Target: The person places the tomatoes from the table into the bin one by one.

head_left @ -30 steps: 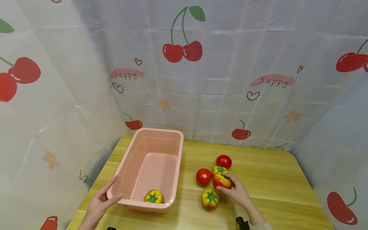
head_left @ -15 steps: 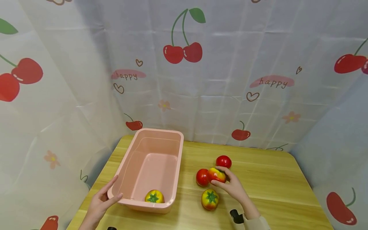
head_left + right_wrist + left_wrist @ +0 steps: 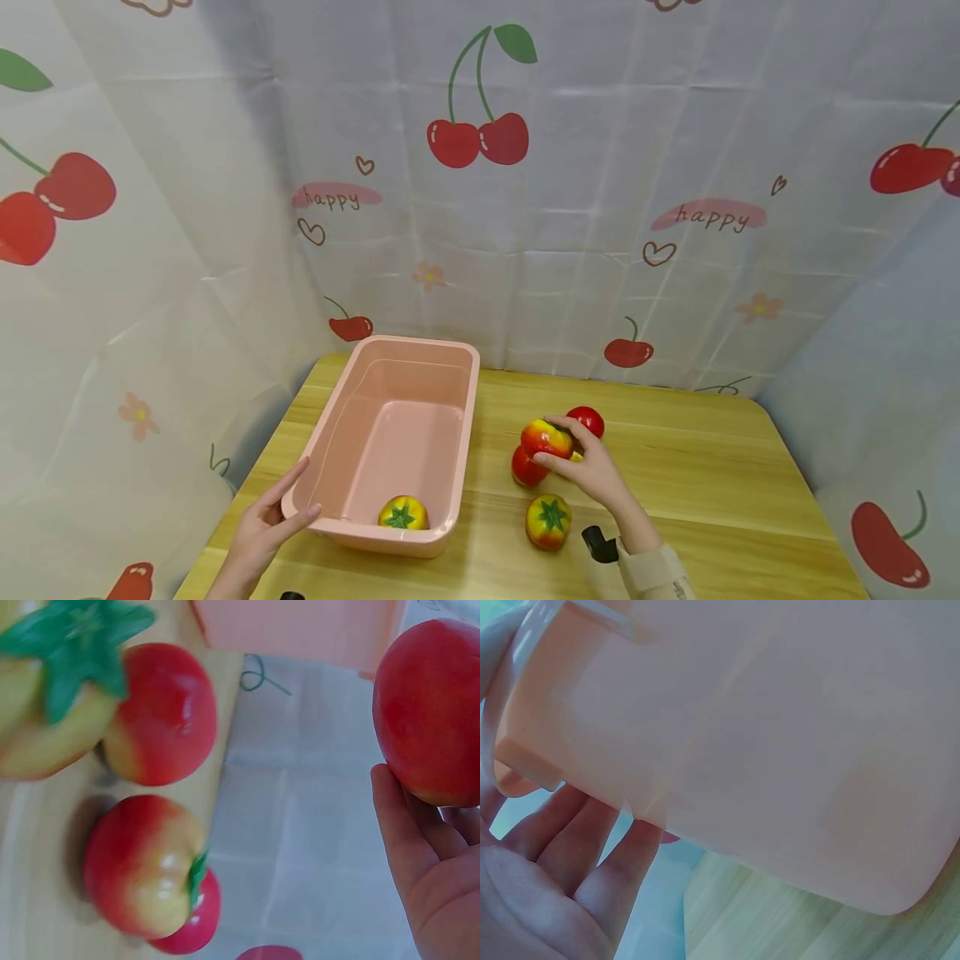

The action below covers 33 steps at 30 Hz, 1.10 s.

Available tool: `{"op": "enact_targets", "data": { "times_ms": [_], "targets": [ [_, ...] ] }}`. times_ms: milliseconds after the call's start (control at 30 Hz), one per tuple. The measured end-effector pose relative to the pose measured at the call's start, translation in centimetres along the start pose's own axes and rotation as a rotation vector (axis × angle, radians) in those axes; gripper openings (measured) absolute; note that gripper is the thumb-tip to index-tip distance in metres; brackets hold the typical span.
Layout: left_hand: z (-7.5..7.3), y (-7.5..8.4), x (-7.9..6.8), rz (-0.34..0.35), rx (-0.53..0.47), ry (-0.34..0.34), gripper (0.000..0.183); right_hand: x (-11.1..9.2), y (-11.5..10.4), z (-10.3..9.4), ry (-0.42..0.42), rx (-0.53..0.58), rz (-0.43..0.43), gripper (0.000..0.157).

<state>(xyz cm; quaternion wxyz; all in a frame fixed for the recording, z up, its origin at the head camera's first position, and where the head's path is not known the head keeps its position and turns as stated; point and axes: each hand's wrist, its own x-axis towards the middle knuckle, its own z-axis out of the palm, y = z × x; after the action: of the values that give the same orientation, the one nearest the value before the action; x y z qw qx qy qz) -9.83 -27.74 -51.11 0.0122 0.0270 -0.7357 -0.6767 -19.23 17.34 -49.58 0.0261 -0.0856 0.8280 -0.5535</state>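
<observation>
My right hand (image 3: 592, 471) grips a red-and-yellow tomato (image 3: 543, 437) between thumb and fingers, above the tabletop and in front of a red tomato (image 3: 528, 468). In the right wrist view the held tomato (image 3: 435, 712) shows its smooth red side. With my left hand (image 3: 258, 533) I hold the near left corner of a pink plastic bin (image 3: 408, 379); the left wrist view shows fingers against its outer wall (image 3: 765, 750). One yellow tomato (image 3: 403, 513) with a green star-shaped top lies inside, at the near end.
Near the bin's right side sits a yellow-red tomato (image 3: 548, 522). Farther back is a red one (image 3: 588, 421); another yellowish one (image 3: 577, 457) is mostly hidden behind my right hand. A cherry-print curtain (image 3: 555, 275) hangs around the wooden table (image 3: 697, 467).
My right hand has lifted the gripped tomato off the group and carried it left and up toward the bin. My left hand keeps its hold on the bin.
</observation>
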Motion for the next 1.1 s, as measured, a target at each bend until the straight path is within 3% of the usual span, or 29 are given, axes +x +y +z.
{"op": "enact_targets", "data": {
  "times_ms": [633,900,1100],
  "targets": [
    [0.0,0.2,0.0,-0.019,0.027,0.004,0.066,1.7,-3.7,2.4,-0.052,0.024,-0.07,0.058],
    [-0.1,0.0,0.1,-0.017,0.016,0.001,0.066,0.6,-7.7,3.0,-0.092,0.025,-0.087,0.056],
    [0.0,0.0,0.1,-0.026,0.024,0.0,0.067,0.7,-8.3,3.5,-0.128,0.04,-0.091,0.055]
  ]
}}
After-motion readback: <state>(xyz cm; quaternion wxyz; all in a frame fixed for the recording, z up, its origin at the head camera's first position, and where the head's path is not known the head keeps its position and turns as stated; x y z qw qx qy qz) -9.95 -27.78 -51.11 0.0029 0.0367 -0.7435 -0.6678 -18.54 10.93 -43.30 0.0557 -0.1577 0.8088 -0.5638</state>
